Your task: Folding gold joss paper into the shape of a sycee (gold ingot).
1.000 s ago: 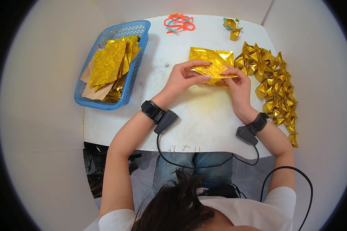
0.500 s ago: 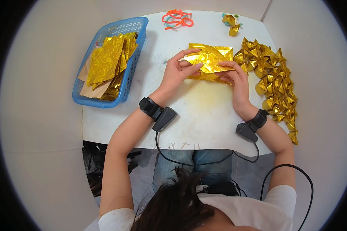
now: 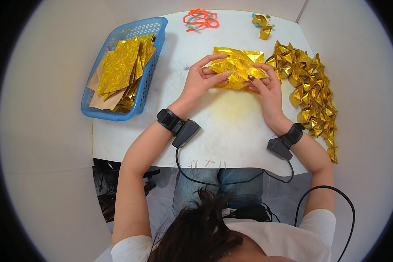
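Note:
Between my two hands is a partly folded sheet of gold foil paper (image 3: 236, 72), shiny and creased, held just above the white table. My left hand (image 3: 204, 77) pinches its left edge, thumb at the front and fingers behind. At its right end my right hand (image 3: 265, 82) grips the same sheet, thumb and fingers closed on the corner. More flat gold foil paper (image 3: 249, 55) lies on the table under and behind the held sheet. Whether the held sheet touches the paper below is hard to make out.
A blue plastic basket (image 3: 140, 94) at the left holds several gold sheets (image 3: 118, 67). Folded gold foil pieces (image 3: 310, 89) are heaped along the right. At the back lie orange and teal fuzzy strips (image 3: 201, 20) and small gold pieces (image 3: 263, 27). Cables run from both wristbands (image 3: 185, 131).
My right thumb has come from under the sheet onto its front face. The sheet's upper flap lies flatter and its glare has shifted. My left hand is nearly still.

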Demonstrator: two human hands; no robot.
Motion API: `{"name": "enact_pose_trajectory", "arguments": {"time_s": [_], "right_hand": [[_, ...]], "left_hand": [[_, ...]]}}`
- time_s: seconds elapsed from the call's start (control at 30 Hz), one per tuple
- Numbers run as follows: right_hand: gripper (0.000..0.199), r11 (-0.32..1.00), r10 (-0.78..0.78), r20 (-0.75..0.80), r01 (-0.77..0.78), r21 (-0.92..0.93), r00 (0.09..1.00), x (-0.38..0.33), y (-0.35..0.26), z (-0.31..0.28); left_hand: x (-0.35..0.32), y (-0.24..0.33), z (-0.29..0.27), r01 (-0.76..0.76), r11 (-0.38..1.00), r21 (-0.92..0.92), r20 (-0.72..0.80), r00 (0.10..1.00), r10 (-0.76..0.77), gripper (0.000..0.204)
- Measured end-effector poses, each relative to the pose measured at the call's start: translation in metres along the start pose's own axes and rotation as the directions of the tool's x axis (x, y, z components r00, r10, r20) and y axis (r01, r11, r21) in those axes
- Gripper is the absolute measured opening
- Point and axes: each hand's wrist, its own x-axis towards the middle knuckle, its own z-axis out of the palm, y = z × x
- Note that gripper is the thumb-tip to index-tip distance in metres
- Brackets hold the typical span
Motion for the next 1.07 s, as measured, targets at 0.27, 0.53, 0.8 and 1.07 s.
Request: {"name": "enact_pose_trajectory", "arguments": {"time_s": [0.27, 0.53, 0.8, 1.07], "right_hand": [[0.032, 0.999, -0.002, 0.031, 0.001, 0.042, 1.000, 0.0013, 0.0064, 0.0000], [0.029, 0.999, -0.005, 0.048, 0.004, 0.033, 0.999, 0.0019, 0.0050, 0.0012], [0.028, 1.000, -0.005, 0.056, 0.004, 0.025, 0.998, 0.0006, 0.0043, 0.0019], [0.029, 1.000, -0.003, 0.071, 0.002, 0.008, 0.997, 0.0023, 0.0069, -0.0024]], "left_hand": [[0.0008, -0.0029, -0.0009, 0.009, 0.998, -0.061, -0.015, 1.000, -0.010, 0.038], [0.0000, -0.0036, 0.0005, 0.003, 0.999, -0.042, 0.042, 0.999, -0.001, 0.037], [-0.0012, -0.0049, 0.0005, 0.015, 1.000, 0.016, 0.126, 0.992, -0.016, 0.040], [-0.0018, -0.0084, -0.0007, 0.056, 0.998, 0.014, 0.194, 0.979, -0.058, 0.047]]}}
